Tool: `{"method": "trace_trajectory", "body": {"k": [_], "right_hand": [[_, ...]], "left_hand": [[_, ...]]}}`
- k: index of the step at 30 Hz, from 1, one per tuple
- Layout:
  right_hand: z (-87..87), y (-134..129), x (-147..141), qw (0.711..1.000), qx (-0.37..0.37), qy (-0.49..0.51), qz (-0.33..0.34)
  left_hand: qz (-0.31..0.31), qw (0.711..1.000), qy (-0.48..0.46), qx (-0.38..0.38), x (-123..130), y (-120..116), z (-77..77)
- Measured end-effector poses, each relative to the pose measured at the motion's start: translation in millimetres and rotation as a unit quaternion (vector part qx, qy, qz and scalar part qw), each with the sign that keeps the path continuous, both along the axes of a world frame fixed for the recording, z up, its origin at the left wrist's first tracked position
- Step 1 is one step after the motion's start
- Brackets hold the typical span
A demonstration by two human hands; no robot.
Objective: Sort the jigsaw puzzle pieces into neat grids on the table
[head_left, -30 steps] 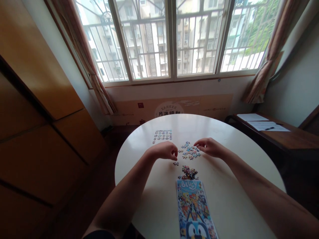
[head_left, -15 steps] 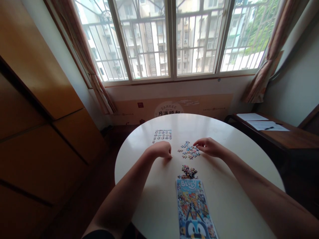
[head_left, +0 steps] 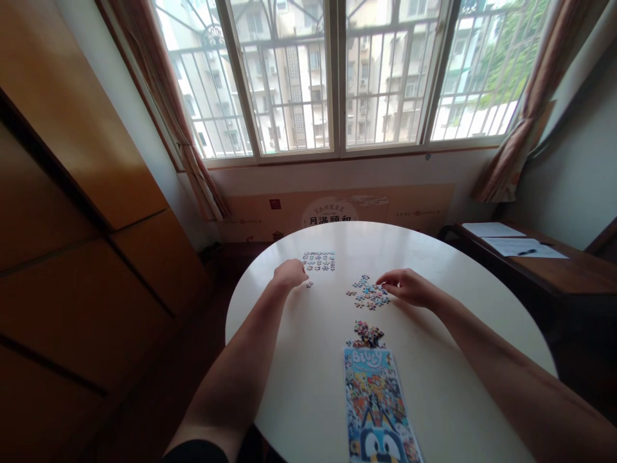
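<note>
Puzzle pieces lie in two loose piles on a round white table (head_left: 448, 347). My left hand (head_left: 290, 273) is closed in a pinch at the left end of neat rows of puzzle pieces (head_left: 319, 260). Whatever its fingertips grip is hidden. A single puzzle piece (head_left: 309, 284) lies just below those fingertips. My right hand (head_left: 405, 286) rests at the right edge of the bluish puzzle pile (head_left: 371, 296), fingers bent but apart, touching or just over the pieces. Nearer to me sits a darker puzzle pile (head_left: 367, 334), above a Bluey picture sheet (head_left: 378, 405).
Behind the table stands a long printed carton (head_left: 409, 199) under the window. On the right a brown wooden table (head_left: 573, 270) carries papers (head_left: 520, 246) and a pen. Wooden cabinets (head_left: 159, 270) line the left side.
My left hand has moved left and away from me, to the end of the rows, uncovering the single piece below it. My right hand has stayed at the bluish pile. The view shifted slightly.
</note>
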State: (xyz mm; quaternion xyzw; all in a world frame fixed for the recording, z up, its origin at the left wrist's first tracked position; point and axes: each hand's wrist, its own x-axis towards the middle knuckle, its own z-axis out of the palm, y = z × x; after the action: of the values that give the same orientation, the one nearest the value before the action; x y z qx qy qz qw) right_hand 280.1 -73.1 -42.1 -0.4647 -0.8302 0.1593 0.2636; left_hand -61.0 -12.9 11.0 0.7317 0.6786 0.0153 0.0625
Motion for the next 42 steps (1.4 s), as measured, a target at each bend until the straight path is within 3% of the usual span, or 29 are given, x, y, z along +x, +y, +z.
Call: {"method": "trace_trajectory", "body": {"k": [3, 7, 14, 18, 29, 33, 39, 42], "right_hand": [[0.0, 0.1, 0.7, 1.0, -0.003, 0.006, -0.001], [0.9, -0.9, -0.1, 1.0, -0.004, 0.01, 0.0], [2.4, -1.6, -0.7, 1.0, -0.013, 0.006, -0.004], [2.8, -2.2, -1.3, 1.0, -0.013, 0.011, 0.0], [1.3, -1.8, -2.4, 1.0, -0.017, 0.004, 0.0], [1.3, -1.9, -2.0, 1.0, -0.024, 0.007, -0.005], [1.4, -2.4, -2.7, 1.0, -0.023, 0.003, -0.004], [2.8, -3.7, -4.2, 1.0, -0.024, 0.008, -0.005]], "left_hand": [[0.008, 0.999, -0.032, 0.035, -13.6, 4.0, 3.9], [-0.085, 0.994, -0.063, 0.014, -24.0, 7.5, 2.3], [-0.172, 0.983, -0.042, -0.044, -18.0, 6.6, -3.9], [-0.186, 0.981, -0.037, -0.049, -13.5, 2.9, -2.0], [-0.108, 0.994, -0.019, 0.022, -12.9, 11.0, -16.3], [-0.088, 0.992, -0.075, 0.055, -20.2, 10.5, -10.2], [-0.026, 0.979, -0.113, 0.169, -30.2, 9.0, 3.6], [-0.03, 0.985, -0.098, 0.142, -29.7, 10.3, 0.1]]}}
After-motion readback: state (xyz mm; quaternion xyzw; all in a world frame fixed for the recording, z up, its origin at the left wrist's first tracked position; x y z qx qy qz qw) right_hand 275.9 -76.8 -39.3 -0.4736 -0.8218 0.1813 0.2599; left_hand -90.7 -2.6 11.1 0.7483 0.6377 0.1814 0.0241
